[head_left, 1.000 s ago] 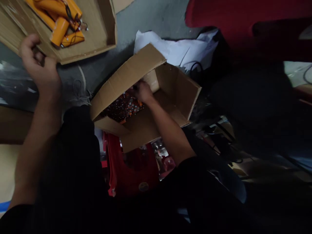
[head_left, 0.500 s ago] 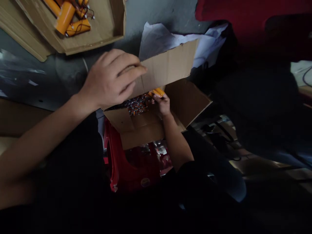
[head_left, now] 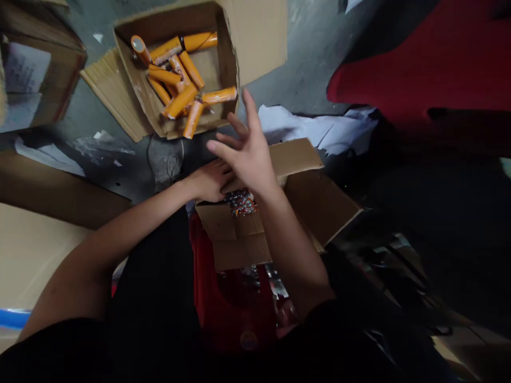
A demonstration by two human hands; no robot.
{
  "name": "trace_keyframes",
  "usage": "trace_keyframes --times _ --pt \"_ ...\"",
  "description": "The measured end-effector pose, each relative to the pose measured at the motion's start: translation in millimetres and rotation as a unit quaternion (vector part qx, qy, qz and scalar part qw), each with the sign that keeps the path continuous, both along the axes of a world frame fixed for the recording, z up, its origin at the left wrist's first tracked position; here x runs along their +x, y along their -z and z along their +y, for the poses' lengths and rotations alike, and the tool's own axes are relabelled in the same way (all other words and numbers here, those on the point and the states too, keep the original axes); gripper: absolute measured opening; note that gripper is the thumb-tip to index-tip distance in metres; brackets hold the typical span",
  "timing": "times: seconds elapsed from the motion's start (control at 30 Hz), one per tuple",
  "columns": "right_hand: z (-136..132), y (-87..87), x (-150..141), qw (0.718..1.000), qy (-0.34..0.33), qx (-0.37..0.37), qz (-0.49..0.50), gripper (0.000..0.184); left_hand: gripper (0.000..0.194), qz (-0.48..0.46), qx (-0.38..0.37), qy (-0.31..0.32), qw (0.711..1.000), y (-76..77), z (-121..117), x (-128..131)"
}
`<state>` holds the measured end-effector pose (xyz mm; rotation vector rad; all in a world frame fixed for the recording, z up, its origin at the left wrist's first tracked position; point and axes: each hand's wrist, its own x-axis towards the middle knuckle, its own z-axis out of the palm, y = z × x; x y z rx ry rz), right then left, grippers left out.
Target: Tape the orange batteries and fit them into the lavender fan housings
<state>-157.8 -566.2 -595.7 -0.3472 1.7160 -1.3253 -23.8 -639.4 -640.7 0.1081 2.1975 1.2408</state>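
My right hand (head_left: 249, 151) is raised over the lower cardboard box, fingers spread and nothing in them. Just beyond its fingertips is an upper cardboard box (head_left: 139, 98) with several orange-wrapped cylinders (head_left: 181, 101) like battery packs, lying at mixed angles. My left hand (head_left: 211, 180) lies on the left end of the lower box's far flap (head_left: 297, 157), fingers stretched out; their tips are partly hidden behind my right hand. Inside the lower box are many small shiny multicoloured pieces (head_left: 242, 202), too small to name. Its near flap (head_left: 239, 252) folds outward towards me.
Under the lower box stands a red plastic stool (head_left: 227, 303). Crumpled white paper (head_left: 311, 125) lies beyond it. A large red object (head_left: 399, 69) fills the upper right. Another carton (head_left: 59, 80) sits at the upper left, with clear plastic scraps (head_left: 101, 143) on the floor nearby.
My right hand has moved up out of the lower box and released the orange cylinder it held. My left hand has come down onto the flap. The view has shifted, showing more of the upper box.
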Motion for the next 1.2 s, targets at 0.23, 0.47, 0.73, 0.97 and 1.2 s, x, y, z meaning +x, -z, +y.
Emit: trace_keyframes --times 0.23,0.47,0.73,0.97,1.2 --pt "171.7 20.6 27.9 0.936 0.088 0.264 0.214 0.046 0.099 -0.036 -0.005 0.008 0.999 -0.4 -8.4 -3.6" --pt "151.8 69.5 50.3 0.845 -0.307 0.364 0.244 0.094 0.097 -0.088 -0.011 -0.041 0.995 -6.4 -38.7 27.2" --pt "107.1 68.1 28.7 0.805 -0.433 0.287 0.286 0.068 0.094 -0.105 -0.030 -0.115 0.987 -10.9 -55.1 49.9" --pt "91.9 63.1 14.3 0.759 -0.489 0.324 0.282 0.052 0.091 -0.132 -0.031 -0.091 0.987 -19.4 -53.8 40.5" --pt "67.1 54.2 15.5 0.733 -0.528 0.365 0.225 0.053 0.093 -0.131 -0.013 -0.107 0.985 -15.6 -54.4 41.6"
